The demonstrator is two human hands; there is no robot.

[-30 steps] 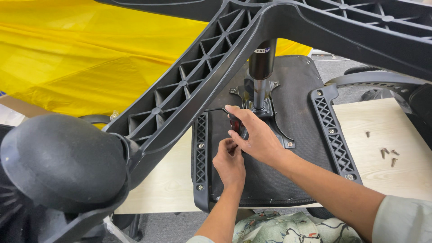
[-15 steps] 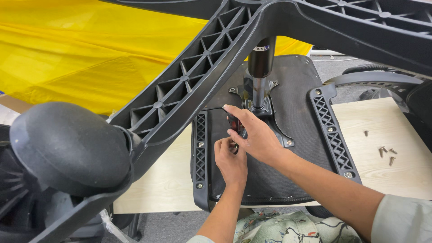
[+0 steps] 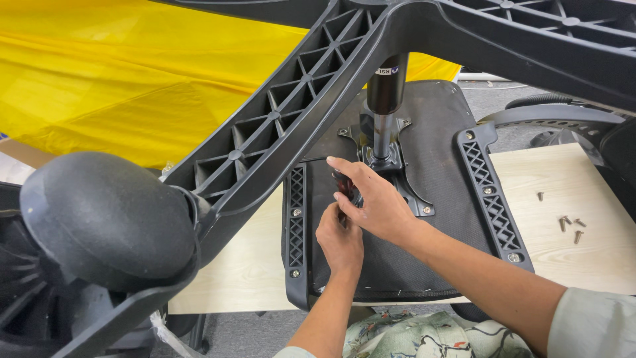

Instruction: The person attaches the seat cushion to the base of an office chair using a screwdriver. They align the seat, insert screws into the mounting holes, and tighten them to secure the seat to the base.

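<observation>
Head view, frame centre: right hand (image 3: 377,202) wrapped around a mostly hidden dark tool (image 3: 346,187); left hand (image 3: 339,237) pinching beneath, contents unclear, on upturned seat (image 3: 437,152).

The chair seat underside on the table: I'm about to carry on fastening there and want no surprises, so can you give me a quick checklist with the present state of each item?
1. Seat lies upside down, flat on the wooden table: ok.
2. Right hand has a grip on a dark-handled tool: ok.
3. Left hand steadies the work just below the tool: ok.
4. Tool tip seated on a fastener: cannot tell, the hands cover it.
5. Spare screws lie loose on the table, right of the seat: ok.
6. Headroom: not ok, the chair base and its caster hang close over the hands.
</observation>
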